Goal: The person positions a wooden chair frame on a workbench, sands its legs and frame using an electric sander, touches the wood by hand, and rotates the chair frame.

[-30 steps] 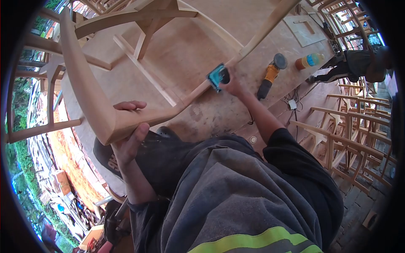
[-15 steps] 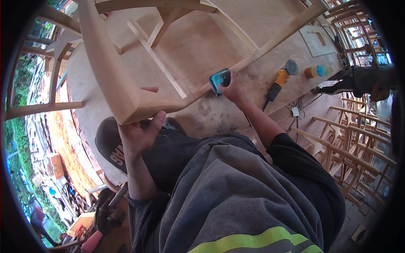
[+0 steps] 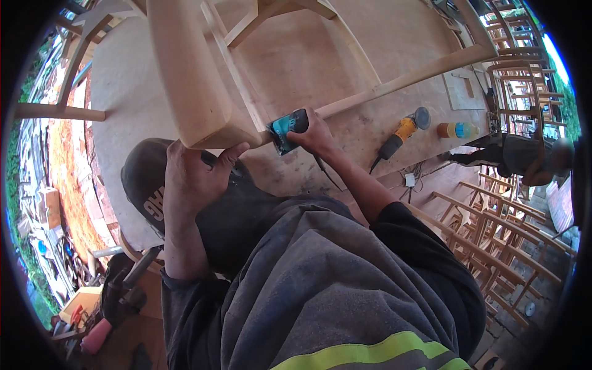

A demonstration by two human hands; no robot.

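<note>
A pale wooden chair frame (image 3: 345, 103) lies across the workbench in front of me. Its thick leg (image 3: 188, 68) rises toward me at the left. My left hand (image 3: 206, 172) grips the near corner of that leg from below, thumb along its edge; the far fingers are partly hidden by the wood. In my right hand (image 3: 316, 134) is a teal and black palm sander (image 3: 287, 131), its flat pad against the rail close to the corner. A dark cord (image 3: 327, 174) hangs from the sander.
On the bench (image 3: 296, 179), a yellow and black angle grinder (image 3: 404, 131) and a bottle (image 3: 457, 130) with yellowish liquid lie to the right. Another person (image 3: 524, 154) stands beyond. Several chair frames (image 3: 493, 228) are stacked at the right. A dark cap (image 3: 145, 179) is below my left hand.
My right hand has slid the sander left along the rail, nearer the corner. The chair frame has tilted and its thick leg has shifted right; my left hand still holds it.
</note>
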